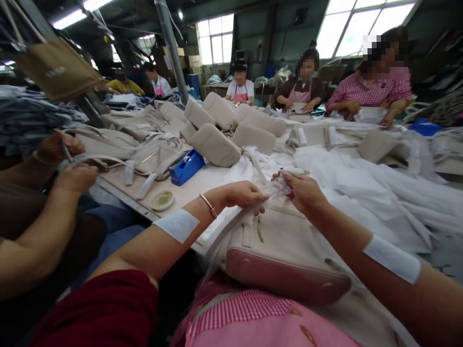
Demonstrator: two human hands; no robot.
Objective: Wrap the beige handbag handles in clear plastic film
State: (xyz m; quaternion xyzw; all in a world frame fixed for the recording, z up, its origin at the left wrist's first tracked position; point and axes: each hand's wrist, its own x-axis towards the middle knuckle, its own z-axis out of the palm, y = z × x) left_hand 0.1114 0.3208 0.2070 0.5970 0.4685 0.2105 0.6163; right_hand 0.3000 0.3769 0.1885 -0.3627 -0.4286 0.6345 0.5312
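A long, pale, cluttered counter (186, 196) stretched away from the person, with several co-workers seated or standing along its far side. A broad heap of thin, translucent white sheets (354, 193) covered much of its right half. Left of that, a pile of soft, rounded beige bags (217, 142) lay tumbled together, some on their sides. Closest to the person, just in front of a pink apron (235, 320), was a single beige handbag (282, 241) with a smooth pinkish base, lying tilted with that base toward the wearer; what bore its weight could not be told.

Above the handbag, the left hand (246, 193) and right hand (298, 189) faced each other, near but apart. Each grip was narrow, its fingers pinched on a crumpled piece of translucent white wrapping (275, 189) that spanned the gap between them; whether a strap lay inside it was unclear.

Beyond the left forearm, a blue plastic tape dispenser (186, 168) stood against the bag pile, and nearer the counter's edge sat a small round white dish (162, 201) with yellowish contents. A slim silver bangle (209, 206) circled the left wrist.
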